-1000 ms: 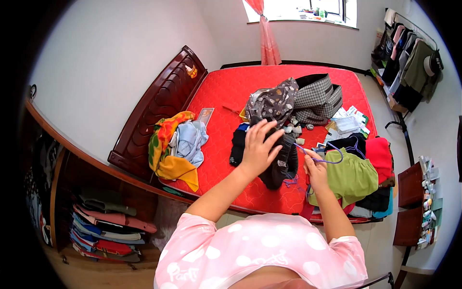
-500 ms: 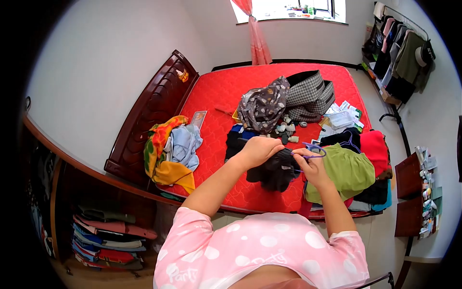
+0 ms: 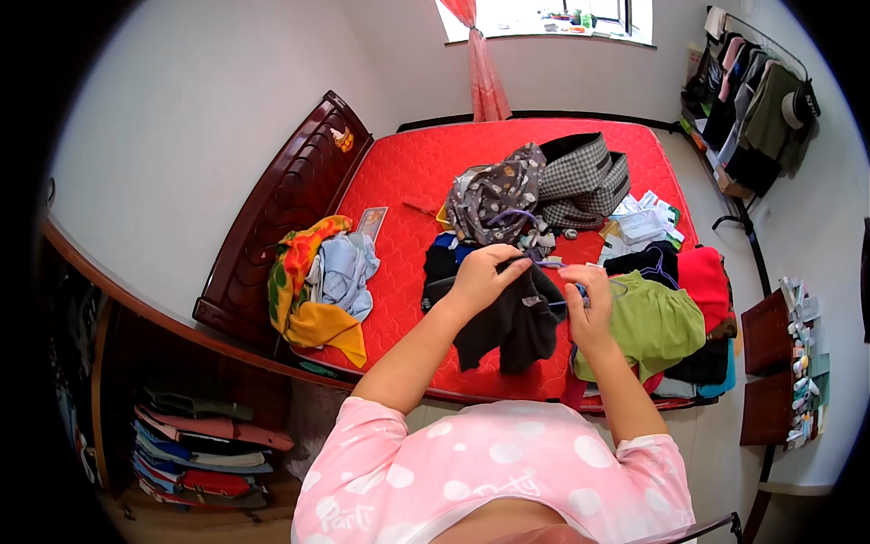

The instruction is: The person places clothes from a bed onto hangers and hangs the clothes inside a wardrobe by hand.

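Note:
A black garment (image 3: 512, 328) hangs in front of me over the bed, spread out below my left hand (image 3: 487, 279). My left hand is closed on its upper edge, thumb and fingers pinched together. A thin purple clothes hanger (image 3: 547, 264) shows at the top of the garment, partly hidden by it and by my fingers. To the right, my right hand (image 3: 589, 304) is raised beside the garment's edge with thumb and fingers apart. A green garment (image 3: 657, 319) lies just beyond that hand.
The red mattress (image 3: 408, 181) carries a patterned grey cloth (image 3: 494, 201), a checked fabric bag (image 3: 584, 177), stacked clothes and a blue garment (image 3: 346, 272). A wooden headboard (image 3: 281, 204) stands at left. Folded clothes (image 3: 204, 449) fill a shelf at lower left.
The purple hanger has swung from beside my right hand to the far side of the garment. My right hand has opened, and the black garment hangs wider and lower.

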The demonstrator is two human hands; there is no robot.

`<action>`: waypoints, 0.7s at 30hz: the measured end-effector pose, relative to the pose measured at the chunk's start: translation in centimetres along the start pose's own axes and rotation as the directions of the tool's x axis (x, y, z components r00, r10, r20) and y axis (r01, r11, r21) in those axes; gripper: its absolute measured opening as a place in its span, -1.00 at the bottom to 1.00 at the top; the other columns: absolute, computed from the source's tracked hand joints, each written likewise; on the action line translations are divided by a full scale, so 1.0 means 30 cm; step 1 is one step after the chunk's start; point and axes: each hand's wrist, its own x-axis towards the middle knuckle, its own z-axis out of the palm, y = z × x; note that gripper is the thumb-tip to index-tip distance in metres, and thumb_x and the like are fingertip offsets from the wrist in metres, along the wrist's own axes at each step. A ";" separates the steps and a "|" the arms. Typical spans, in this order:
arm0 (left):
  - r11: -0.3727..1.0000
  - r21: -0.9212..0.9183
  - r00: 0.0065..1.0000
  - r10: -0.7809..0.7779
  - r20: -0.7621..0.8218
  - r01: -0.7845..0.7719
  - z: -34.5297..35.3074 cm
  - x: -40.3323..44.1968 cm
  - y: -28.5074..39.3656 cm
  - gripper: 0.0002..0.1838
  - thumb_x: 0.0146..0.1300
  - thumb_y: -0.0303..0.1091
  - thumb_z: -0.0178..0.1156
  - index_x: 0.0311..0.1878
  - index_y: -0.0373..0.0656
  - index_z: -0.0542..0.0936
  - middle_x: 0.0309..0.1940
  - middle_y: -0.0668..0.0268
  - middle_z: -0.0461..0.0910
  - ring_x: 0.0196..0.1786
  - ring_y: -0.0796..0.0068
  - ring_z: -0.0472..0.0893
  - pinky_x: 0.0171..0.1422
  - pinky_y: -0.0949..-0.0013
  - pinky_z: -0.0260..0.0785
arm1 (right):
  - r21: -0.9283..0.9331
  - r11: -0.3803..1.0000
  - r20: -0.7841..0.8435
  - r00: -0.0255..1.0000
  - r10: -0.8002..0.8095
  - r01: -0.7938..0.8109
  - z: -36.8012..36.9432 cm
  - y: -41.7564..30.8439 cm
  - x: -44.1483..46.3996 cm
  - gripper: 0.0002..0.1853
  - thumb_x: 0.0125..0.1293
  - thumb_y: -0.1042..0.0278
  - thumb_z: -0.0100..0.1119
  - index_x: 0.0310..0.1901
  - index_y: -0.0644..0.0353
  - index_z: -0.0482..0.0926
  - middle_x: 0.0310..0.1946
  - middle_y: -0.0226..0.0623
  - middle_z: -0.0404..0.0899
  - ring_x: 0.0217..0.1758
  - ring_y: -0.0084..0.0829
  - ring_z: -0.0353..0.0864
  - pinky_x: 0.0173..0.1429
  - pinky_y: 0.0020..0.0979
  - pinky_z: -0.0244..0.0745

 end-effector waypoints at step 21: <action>0.934 -0.347 0.912 -0.208 -0.353 0.079 -0.102 -0.022 -0.058 -0.76 0.28 -0.30 0.18 -0.27 -0.34 0.56 -0.44 0.38 0.53 -0.31 0.62 0.46 -0.17 0.51 0.31 | -0.105 0.994 0.411 0.908 0.077 -0.037 0.125 0.003 -0.174 -0.65 0.02 0.39 0.26 -0.09 0.12 0.55 -0.25 -0.29 0.58 -0.04 -0.30 0.53 0.17 -0.16 0.21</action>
